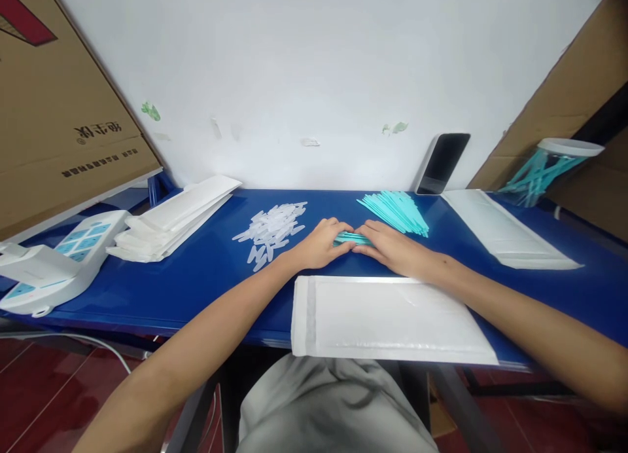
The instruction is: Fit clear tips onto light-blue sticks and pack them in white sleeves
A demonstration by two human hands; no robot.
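Observation:
Between my two hands lies a small bundle of thin turquoise sticks (354,238), just above the blue tabletop. My left hand (321,242) is closed around the bundle's left end. At the other end, my right hand (390,245) grips it with thumb and fingers, so most of the bundle is hidden. A larger fanned pile of turquoise sticks (396,211) rests behind my right hand. To the left of my left hand is a heap of translucent white flat pieces (273,229). A white padded envelope (387,319) lies flat under my forearms at the table's front edge.
Stacked white envelopes (176,220) lie at left, beside a power strip (73,263) with a plugged-in adapter. Another envelope (510,230) is at right, near a phone (444,163) leaning on the wall and a clear jar (544,168) of turquoise sticks. Cardboard (63,99) stands on both sides.

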